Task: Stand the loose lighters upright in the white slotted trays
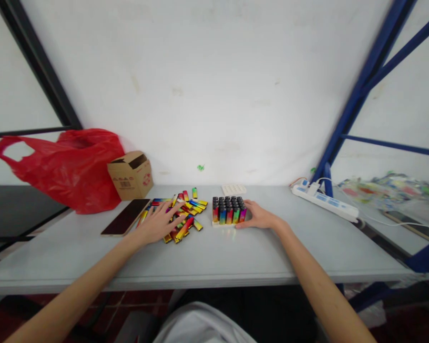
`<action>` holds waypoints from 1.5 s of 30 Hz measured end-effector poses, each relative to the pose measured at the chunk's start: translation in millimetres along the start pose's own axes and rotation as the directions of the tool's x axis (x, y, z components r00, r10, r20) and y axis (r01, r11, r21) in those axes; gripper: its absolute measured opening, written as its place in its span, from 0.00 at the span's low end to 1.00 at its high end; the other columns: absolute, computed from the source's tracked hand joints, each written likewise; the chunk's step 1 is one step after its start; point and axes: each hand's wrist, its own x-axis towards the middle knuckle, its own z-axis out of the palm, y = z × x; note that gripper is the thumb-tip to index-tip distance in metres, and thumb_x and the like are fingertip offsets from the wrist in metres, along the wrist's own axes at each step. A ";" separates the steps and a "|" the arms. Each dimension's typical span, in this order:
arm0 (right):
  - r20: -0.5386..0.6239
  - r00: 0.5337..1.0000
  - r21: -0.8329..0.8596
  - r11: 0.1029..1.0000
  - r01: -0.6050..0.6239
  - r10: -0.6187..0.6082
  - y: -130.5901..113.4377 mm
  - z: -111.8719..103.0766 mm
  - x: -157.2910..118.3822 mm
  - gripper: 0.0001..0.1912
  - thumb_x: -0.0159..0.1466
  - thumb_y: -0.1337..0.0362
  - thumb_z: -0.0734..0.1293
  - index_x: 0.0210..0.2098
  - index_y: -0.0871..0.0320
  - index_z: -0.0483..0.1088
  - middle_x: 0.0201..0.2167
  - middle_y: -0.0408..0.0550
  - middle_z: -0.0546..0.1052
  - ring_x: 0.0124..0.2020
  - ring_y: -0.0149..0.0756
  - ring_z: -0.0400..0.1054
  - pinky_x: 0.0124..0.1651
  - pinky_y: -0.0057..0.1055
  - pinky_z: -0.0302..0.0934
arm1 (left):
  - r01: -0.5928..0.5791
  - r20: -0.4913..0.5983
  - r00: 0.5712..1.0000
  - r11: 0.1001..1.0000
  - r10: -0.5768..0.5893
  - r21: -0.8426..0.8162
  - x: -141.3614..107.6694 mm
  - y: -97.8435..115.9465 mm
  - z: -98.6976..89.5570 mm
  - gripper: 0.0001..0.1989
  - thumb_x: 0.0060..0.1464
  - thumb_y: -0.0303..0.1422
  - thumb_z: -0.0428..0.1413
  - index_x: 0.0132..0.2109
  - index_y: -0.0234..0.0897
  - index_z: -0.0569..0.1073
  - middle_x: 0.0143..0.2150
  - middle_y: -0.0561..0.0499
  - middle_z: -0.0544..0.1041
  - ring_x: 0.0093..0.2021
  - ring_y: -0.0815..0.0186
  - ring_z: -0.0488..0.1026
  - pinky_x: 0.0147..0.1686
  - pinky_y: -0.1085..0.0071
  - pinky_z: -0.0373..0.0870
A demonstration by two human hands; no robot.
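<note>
Here, left hand (159, 223) over lighters (184, 229)

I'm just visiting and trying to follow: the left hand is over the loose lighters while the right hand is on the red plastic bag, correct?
Not quite. The right hand is at the white tray of upright lighters, as the head view shows; the left hand is indeed over the loose lighters.
</note>
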 end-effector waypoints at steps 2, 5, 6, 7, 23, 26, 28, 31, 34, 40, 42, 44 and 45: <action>0.002 1.000 0.003 1.000 0.014 -0.014 1.0 0.1 0.4 0.48 0.54 0.39 0.80 0.66 0.57 0.71 0.64 0.62 0.73 0.64 0.60 0.67 0.71 0.58 0.58 | 0.056 0.029 0.998 0.998 -0.057 0.019 15.7 6.6 -9.7 0.33 0.71 0.54 0.40 0.77 0.51 0.60 0.73 0.38 0.67 0.70 0.43 0.66 0.66 0.43 0.60; 0.001 1.000 0.003 1.000 0.016 -0.016 2.3 0.1 0.8 0.50 0.53 0.39 0.80 0.66 0.58 0.71 0.65 0.63 0.72 0.65 0.61 0.66 0.71 0.58 0.57 | 0.095 0.047 0.994 0.995 -0.097 0.040 54.9 21.7 -21.4 0.34 0.72 0.51 0.39 0.76 0.44 0.61 0.70 0.35 0.69 0.65 0.43 0.71 0.64 0.47 0.64; 0.002 1.000 0.003 1.000 0.012 -0.012 2.6 0.0 0.9 0.50 0.53 0.38 0.80 0.66 0.58 0.71 0.65 0.63 0.72 0.65 0.61 0.66 0.71 0.58 0.57 | 0.093 0.073 0.993 0.994 -0.097 0.052 71.3 26.8 -22.9 0.32 0.71 0.49 0.40 0.74 0.41 0.64 0.67 0.34 0.72 0.64 0.44 0.72 0.62 0.49 0.66; 0.004 1.000 0.003 1.000 0.007 -0.007 2.7 -0.2 0.9 0.50 0.52 0.38 0.80 0.66 0.58 0.71 0.65 0.63 0.72 0.65 0.62 0.66 0.71 0.58 0.57 | 0.106 0.125 0.986 0.992 -0.114 0.068 88.3 31.3 -22.9 0.30 0.70 0.47 0.43 0.70 0.38 0.69 0.64 0.34 0.76 0.63 0.43 0.73 0.61 0.50 0.67; 0.003 0.999 0.013 0.999 0.036 -0.036 -1.4 -1.4 1.4 0.47 0.52 0.39 0.81 0.63 0.56 0.73 0.63 0.59 0.74 0.65 0.59 0.66 0.71 0.56 0.57 | 0.186 0.012 0.964 0.638 -0.267 -0.747 149.0 55.0 -5.7 0.23 0.57 0.52 0.61 0.45 0.35 0.75 0.35 0.46 0.80 0.37 0.58 0.80 0.39 0.63 0.77; 0.003 0.999 0.011 0.999 0.035 -0.035 -2.8 -2.2 0.7 0.47 0.52 0.39 0.81 0.63 0.57 0.73 0.63 0.60 0.74 0.65 0.60 0.67 0.71 0.56 0.58 | 0.060 0.038 0.983 0.120 -0.182 -0.991 119.5 74.7 -16.0 0.25 0.53 0.52 0.66 0.45 0.39 0.70 0.33 0.53 0.75 0.25 0.68 0.73 0.25 0.72 0.71; 0.009 1.000 0.009 1.000 0.023 -0.023 -3.6 -3.1 0.2 0.47 0.52 0.39 0.81 0.63 0.58 0.73 0.63 0.61 0.74 0.65 0.60 0.66 0.71 0.56 0.57 | 0.107 0.113 0.986 -0.049 -0.125 -0.993 100.2 86.8 -19.8 0.22 0.55 0.50 0.65 0.48 0.42 0.69 0.30 0.58 0.71 0.19 0.74 0.62 0.17 0.79 0.56; 0.022 1.000 0.007 1.000 0.002 -0.002 -3.2 -3.8 -0.6 0.49 0.52 0.39 0.81 0.64 0.59 0.72 0.64 0.62 0.73 0.66 0.60 0.65 0.72 0.56 0.57 | 0.206 0.218 0.973 -0.141 -0.074 -0.968 81.8 100.5 -18.8 0.21 0.58 0.53 0.62 0.42 0.40 0.69 0.23 0.62 0.60 0.16 0.76 0.51 0.16 0.81 0.45; 0.020 1.000 0.004 1.000 0.005 -0.005 -1.8 -3.4 -1.0 0.49 0.52 0.38 0.80 0.65 0.57 0.72 0.65 0.61 0.73 0.66 0.60 0.65 0.72 0.56 0.56 | 0.258 0.267 0.960 -0.106 -0.082 -0.960 76.0 110.0 -13.1 0.27 0.56 0.58 0.60 0.31 0.39 0.65 0.20 0.63 0.52 0.16 0.76 0.47 0.15 0.79 0.43; 0.011 1.000 0.003 1.000 -0.007 0.007 0.5 -1.9 -1.6 0.50 0.52 0.39 0.81 0.66 0.57 0.70 0.65 0.62 0.72 0.66 0.60 0.66 0.72 0.57 0.55 | 0.195 0.176 0.967 0.092 -0.186 -0.976 73.6 119.6 -2.9 0.31 0.53 0.59 0.59 0.22 0.43 0.55 0.17 0.62 0.50 0.16 0.76 0.45 0.16 0.76 0.42; 0.007 1.000 0.005 1.000 -0.017 0.017 1.5 -1.5 -1.9 0.50 0.52 0.39 0.81 0.67 0.57 0.70 0.65 0.61 0.72 0.66 0.61 0.66 0.72 0.58 0.55 | 0.184 0.150 0.966 0.154 -0.209 -0.971 73.1 120.2 0.5 0.30 0.54 0.58 0.58 0.22 0.43 0.54 0.16 0.62 0.50 0.16 0.75 0.47 0.16 0.75 0.43; 0.000 1.000 0.012 1.000 -0.019 0.019 2.7 -1.2 -2.3 0.51 0.52 0.40 0.81 0.67 0.56 0.69 0.66 0.61 0.72 0.66 0.60 0.66 0.73 0.59 0.55 | 0.170 0.127 0.969 0.202 -0.211 -0.965 72.9 120.0 3.1 0.28 0.55 0.56 0.57 0.22 0.43 0.55 0.16 0.61 0.51 0.16 0.73 0.49 0.16 0.74 0.44; -0.002 1.000 0.014 1.000 -0.017 0.017 3.1 -1.1 -2.4 0.51 0.52 0.40 0.81 0.67 0.56 0.69 0.66 0.61 0.71 0.67 0.60 0.65 0.73 0.59 0.55 | 0.165 0.118 0.970 0.217 -0.212 -0.962 72.8 119.8 3.9 0.27 0.55 0.55 0.56 0.22 0.43 0.55 0.16 0.61 0.51 0.16 0.73 0.50 0.16 0.74 0.45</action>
